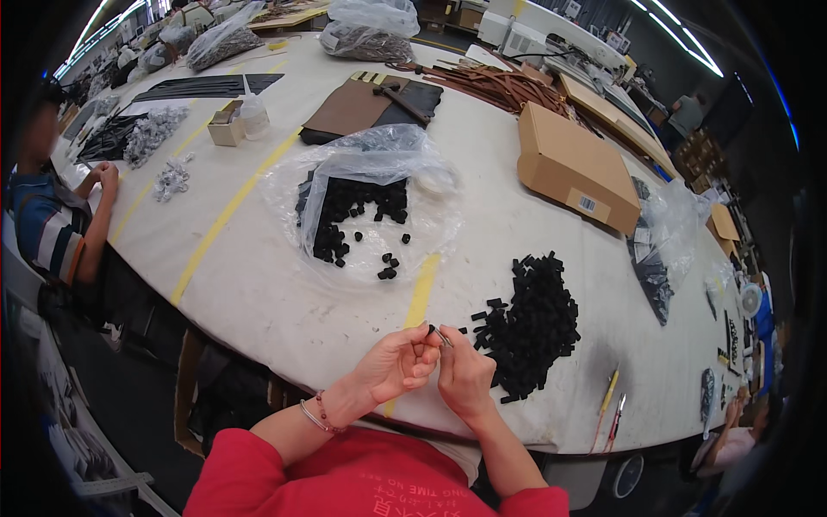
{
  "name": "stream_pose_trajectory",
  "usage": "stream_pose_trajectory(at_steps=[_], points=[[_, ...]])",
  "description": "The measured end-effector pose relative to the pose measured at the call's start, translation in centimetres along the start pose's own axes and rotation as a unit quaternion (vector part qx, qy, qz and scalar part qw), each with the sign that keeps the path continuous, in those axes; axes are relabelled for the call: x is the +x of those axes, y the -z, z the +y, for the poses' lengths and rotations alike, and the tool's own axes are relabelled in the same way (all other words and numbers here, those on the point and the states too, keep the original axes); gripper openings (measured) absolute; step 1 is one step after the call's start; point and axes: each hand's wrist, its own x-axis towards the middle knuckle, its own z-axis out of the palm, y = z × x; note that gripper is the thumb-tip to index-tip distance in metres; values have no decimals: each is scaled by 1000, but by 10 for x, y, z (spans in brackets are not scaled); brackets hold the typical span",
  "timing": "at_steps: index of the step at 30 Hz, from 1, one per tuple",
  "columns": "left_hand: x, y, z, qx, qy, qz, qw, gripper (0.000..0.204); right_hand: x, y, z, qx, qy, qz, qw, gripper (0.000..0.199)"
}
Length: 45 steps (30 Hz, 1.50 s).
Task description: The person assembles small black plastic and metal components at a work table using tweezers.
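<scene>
**Two hands meet over a small black piece at the table's near edge**

While both hands hover just above the near rim of the white table, the left hand pinches a small black piece between thumb and fingertips. The right hand is curled around a thin metal tool, whose tip touches that piece. Just to the right of the hands lies a heap of black pieces, some scattered toward the fingers. Farther back, an open clear plastic bag holds more of the same black pieces, a few spilled loose on its film. A yellow tape strip runs between bag and hands. A flat cardboard box sits well behind the heap. Two pens lie near the table's right front edge. At the far left another person's hands rest on the table.
</scene>
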Motion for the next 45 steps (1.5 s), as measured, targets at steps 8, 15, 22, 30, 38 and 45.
stream_pose_trajectory(at_steps=[8, 15, 22, 30, 38, 45], points=[[-4, 2, 0, -21, 2, 33, 999, 21, -5, -1, 6, -38, 79, 8, 996, 19], [-2, 0, -5, 249, -138, 155, 946, 14, 1, 6, 0, 42, -52, -71, 995, 14], [2, 11, -6, 700, -428, 154, 551, 14, 3, 6, -12, -49, -11, -37, 998, 15], [-7, -8, 3, 389, -260, 157, 870, 15, 8, 10, -10, -125, 27, -63, 990, 19], [-3, 4, 12, 161, -160, 92, 969, 16, 19, 25, -4, 150, -182, -180, 955, 19], [0, 2, 3, 160, -162, 72, 971, 15, 19, 9, -5, 424, -362, -119, 821, 12]])
